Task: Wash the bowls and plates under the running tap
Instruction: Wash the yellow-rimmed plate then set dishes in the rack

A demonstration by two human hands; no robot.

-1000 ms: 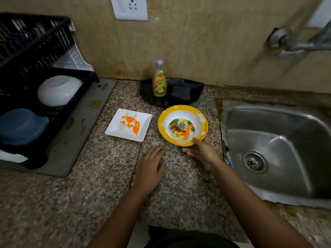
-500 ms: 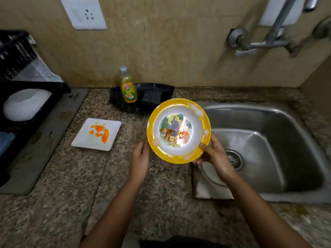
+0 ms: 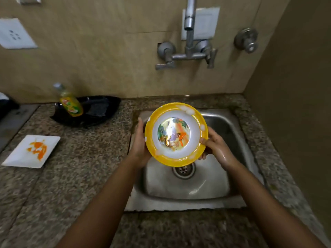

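Note:
A yellow-rimmed bowl [image 3: 172, 159] with a white inside, a picture and orange-brown smears is held tilted above the steel sink [image 3: 188, 187]. My left hand [image 3: 140, 140] cups its left edge, fingers hidden behind it. My right hand [image 3: 214, 145] grips the right rim with the thumb on top, and its wrist looks wet. The wall tap [image 3: 189, 51] is straight behind the bowl; its outlet is out of view. A bright glare lies in the bowl, and I cannot tell whether water runs. A white square plate [image 3: 16, 158] smeared with orange sauce lies on the counter at far left.
A dish soap bottle [image 3: 71, 104] leans in a black tray [image 3: 103, 111] at the back of the granite counter [image 3: 80, 167]. A separate valve knob [image 3: 248, 40] sits on the wall right of the tap. A side wall [image 3: 295, 104] closes off the right.
Both hands lifted the yellow bowl from the counter beside the white plate and carried it right, over the sink. My view swung right, so the dish rack left the picture.

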